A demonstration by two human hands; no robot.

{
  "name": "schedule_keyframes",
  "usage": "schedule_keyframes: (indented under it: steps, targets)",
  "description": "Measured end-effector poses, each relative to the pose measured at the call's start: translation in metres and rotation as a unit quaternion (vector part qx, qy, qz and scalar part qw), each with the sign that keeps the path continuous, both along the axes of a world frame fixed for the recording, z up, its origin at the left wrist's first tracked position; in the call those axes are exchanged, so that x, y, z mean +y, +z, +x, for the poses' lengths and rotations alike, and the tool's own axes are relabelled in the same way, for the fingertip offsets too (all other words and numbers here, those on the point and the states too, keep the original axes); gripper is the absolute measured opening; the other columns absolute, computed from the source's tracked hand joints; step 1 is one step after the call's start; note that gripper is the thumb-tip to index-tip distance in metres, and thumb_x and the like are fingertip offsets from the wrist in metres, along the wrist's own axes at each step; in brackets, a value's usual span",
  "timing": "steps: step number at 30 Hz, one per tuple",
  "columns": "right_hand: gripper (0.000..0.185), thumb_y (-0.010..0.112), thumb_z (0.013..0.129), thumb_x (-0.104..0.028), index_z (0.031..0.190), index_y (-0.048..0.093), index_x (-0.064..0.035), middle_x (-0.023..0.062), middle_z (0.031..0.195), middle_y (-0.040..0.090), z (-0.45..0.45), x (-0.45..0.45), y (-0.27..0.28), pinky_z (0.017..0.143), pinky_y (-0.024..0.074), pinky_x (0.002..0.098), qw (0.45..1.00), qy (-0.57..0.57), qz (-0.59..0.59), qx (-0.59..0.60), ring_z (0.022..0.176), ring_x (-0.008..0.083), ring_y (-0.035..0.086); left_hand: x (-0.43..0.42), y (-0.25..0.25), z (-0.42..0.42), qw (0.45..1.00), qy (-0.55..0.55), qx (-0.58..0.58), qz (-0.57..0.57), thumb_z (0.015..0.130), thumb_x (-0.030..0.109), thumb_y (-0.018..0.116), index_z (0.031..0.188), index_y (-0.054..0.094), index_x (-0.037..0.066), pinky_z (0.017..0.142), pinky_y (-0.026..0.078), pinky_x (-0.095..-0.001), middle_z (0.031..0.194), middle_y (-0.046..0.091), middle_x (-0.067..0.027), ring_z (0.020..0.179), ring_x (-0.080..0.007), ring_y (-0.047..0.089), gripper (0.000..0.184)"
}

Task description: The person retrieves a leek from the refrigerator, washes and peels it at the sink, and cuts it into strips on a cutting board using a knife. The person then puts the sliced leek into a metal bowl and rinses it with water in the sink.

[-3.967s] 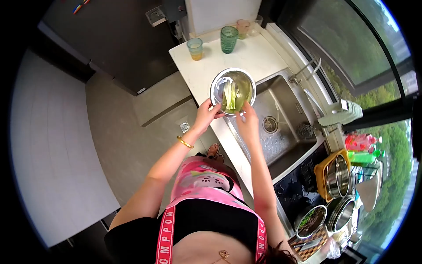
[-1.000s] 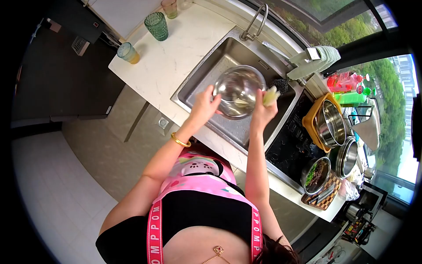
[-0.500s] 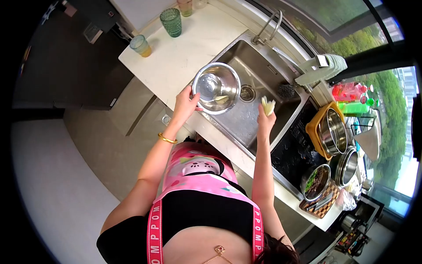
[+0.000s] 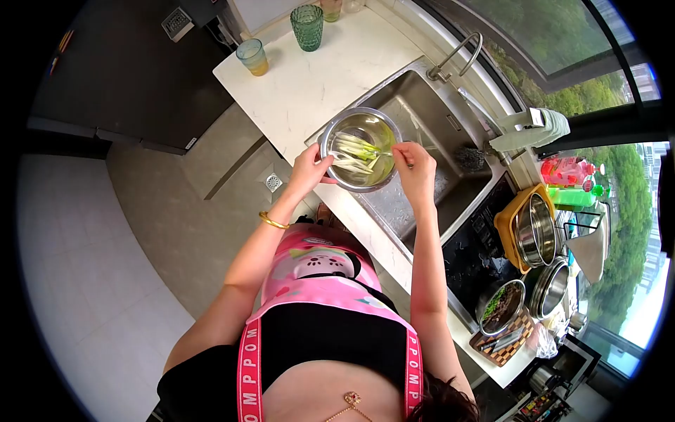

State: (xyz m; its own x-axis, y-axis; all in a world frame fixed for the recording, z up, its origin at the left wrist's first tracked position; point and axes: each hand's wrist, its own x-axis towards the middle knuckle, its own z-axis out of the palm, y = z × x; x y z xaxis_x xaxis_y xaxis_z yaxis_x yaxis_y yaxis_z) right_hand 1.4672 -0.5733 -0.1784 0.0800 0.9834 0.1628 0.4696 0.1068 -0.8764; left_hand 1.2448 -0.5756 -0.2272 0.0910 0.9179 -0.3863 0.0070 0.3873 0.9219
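Observation:
A shiny metal bowl point(image 4: 388, 177) is held over the left part of the sink point(image 4: 430, 232). My left hand point(image 4: 309, 171) grips its left rim, thumb on the edge and fingers underneath. Inside the bowl lie several pale white-green vegetable strips point(image 4: 355, 151), side by side. At the right rim is my right hand point(image 4: 416, 169), its thumb and fingertips pinched together close to the strips' ends. Whatever sits in that pinch is too small to make out.
Behind the sink stands a faucet point(image 4: 457, 56); a dark scrubber point(image 4: 470, 160) sits inside it. Glasses point(image 4: 307, 29) stand on the left counter. To the right are a yellow basin point(image 4: 508, 228), stacked metal bowls point(image 4: 548, 288), a bowl of chopped food point(image 4: 500, 308) and a checkered board with knives point(image 4: 517, 337).
My right hand has moved left from over the sink to the bowl's rim. The vegetable strips it held now lie in the bowl. My left hand still holds the bowl.

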Motion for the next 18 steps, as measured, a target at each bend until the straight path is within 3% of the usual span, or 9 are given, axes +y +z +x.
schedule_keyframes:
  steps: [3, 6, 7, 9, 10, 12, 14, 16, 18]
  targets:
    - [0.006, 0.059, 0.082, -0.001, 0.086, 0.062, 0.0028, 0.0105, 0.079, 0.064, 0.002, -0.001, 0.016, 0.065, 0.0487, 0.0254, 0.999, -0.002, 0.041, 0.006, 0.069, 0.0164, 0.061, -0.003, -0.010, -0.004, 0.999, 0.017, -0.018, -0.024, 0.086, 0.007, 0.054, 0.097, 0.053, -0.006, 0.050, 0.058, -0.0270, 0.083, 0.054, -0.0081, 0.066, -0.0170, 0.062, 0.017]
    - [0.011, 0.053, 0.089, -0.005, 0.089, 0.060, 0.0034, 0.0051, 0.081, 0.064, 0.005, -0.005, 0.018, 0.072, 0.0463, 0.0226, 0.959, -0.045, 0.037, 0.276, 0.073, 0.0100, 0.058, -0.004, -0.014, -0.008, 0.999, 0.026, -0.026, -0.033, 0.086, 0.007, 0.054, 0.098, 0.052, -0.006, 0.052, 0.059, -0.0262, 0.082, 0.052, -0.0069, 0.066, -0.0156, 0.061, 0.018]
    - [0.014, 0.052, 0.090, -0.007, 0.096, 0.060, 0.0029, 0.0068, 0.088, 0.066, -0.003, -0.006, 0.011, 0.073, 0.0463, 0.0225, 0.967, -0.018, 0.027, 0.252, 0.077, 0.0116, 0.060, -0.004, -0.013, -0.008, 0.999, 0.027, -0.025, -0.035, 0.086, 0.007, 0.054, 0.098, 0.052, -0.006, 0.052, 0.059, -0.0262, 0.082, 0.052, -0.0069, 0.066, -0.0156, 0.061, 0.018]
    - [0.019, 0.054, 0.088, -0.005, 0.105, 0.059, 0.0017, 0.0086, 0.097, 0.066, -0.015, -0.004, -0.039, 0.070, 0.0470, 0.0220, 0.981, 0.173, -0.087, -0.014, 0.083, 0.0128, 0.061, -0.005, -0.012, -0.005, 0.999, 0.017, -0.031, -0.033, 0.087, 0.007, 0.054, 0.098, 0.052, -0.006, 0.053, 0.059, -0.0266, 0.082, 0.052, -0.0068, 0.066, -0.0153, 0.060, 0.018]
    - [0.019, 0.054, 0.088, -0.005, 0.105, 0.059, 0.0017, 0.0086, 0.097, 0.066, -0.016, -0.007, -0.040, 0.070, 0.0470, 0.0220, 0.981, 0.173, -0.084, -0.012, 0.083, 0.0128, 0.061, -0.006, -0.008, -0.001, 0.999, 0.025, -0.017, -0.028, 0.087, 0.008, 0.054, 0.097, 0.052, -0.005, 0.054, 0.059, -0.0268, 0.081, 0.052, -0.0064, 0.066, -0.0152, 0.060, 0.017]
    - [0.028, 0.056, 0.085, -0.004, 0.113, 0.056, -0.0009, 0.0102, 0.104, 0.064, -0.015, -0.005, -0.039, 0.066, 0.0478, 0.0216, 0.957, 0.078, -0.191, 0.205, 0.085, 0.0130, 0.062, -0.001, -0.006, 0.001, 0.999, 0.024, -0.021, -0.022, 0.087, 0.009, 0.055, 0.094, 0.051, -0.005, 0.054, 0.060, -0.0273, 0.081, 0.052, -0.0064, 0.067, -0.0149, 0.060, 0.016]
    - [0.026, 0.060, 0.083, -0.006, 0.109, 0.056, -0.0023, 0.0062, 0.094, 0.064, 0.001, -0.003, 0.003, 0.057, 0.0463, 0.0218, 0.955, 0.032, -0.143, 0.257, 0.073, 0.0088, 0.060, -0.008, -0.014, -0.004, 0.999, 0.027, -0.028, -0.037, 0.086, 0.009, 0.055, 0.092, 0.051, -0.004, 0.054, 0.060, -0.0275, 0.082, 0.051, -0.0066, 0.067, -0.0149, 0.060, 0.016]
    - [0.016, 0.065, 0.079, -0.002, 0.082, 0.050, -0.0041, -0.0024, 0.070, 0.050, 0.017, -0.005, 0.017, 0.050, 0.0364, 0.0189, 0.971, -0.066, -0.027, 0.230, 0.059, 0.0035, 0.047, -0.001, -0.023, -0.008, 0.995, 0.051, -0.049, -0.065, 0.087, 0.008, 0.054, 0.093, 0.050, -0.004, 0.055, 0.060, -0.0276, 0.082, 0.052, -0.0073, 0.068, -0.0159, 0.061, 0.015]
    - [0.021, 0.060, 0.076, 0.005, 0.069, 0.044, -0.0052, -0.0051, 0.065, 0.041, 0.045, -0.005, -0.006, 0.051, 0.0297, 0.0178, 0.972, -0.163, 0.078, 0.150, 0.059, 0.0030, 0.037, -0.001, -0.026, -0.013, 0.991, 0.092, -0.071, -0.069, 0.087, 0.007, 0.053, 0.095, 0.049, -0.005, 0.055, 0.060, -0.0276, 0.081, 0.052, -0.0076, 0.067, -0.0165, 0.061, 0.015]
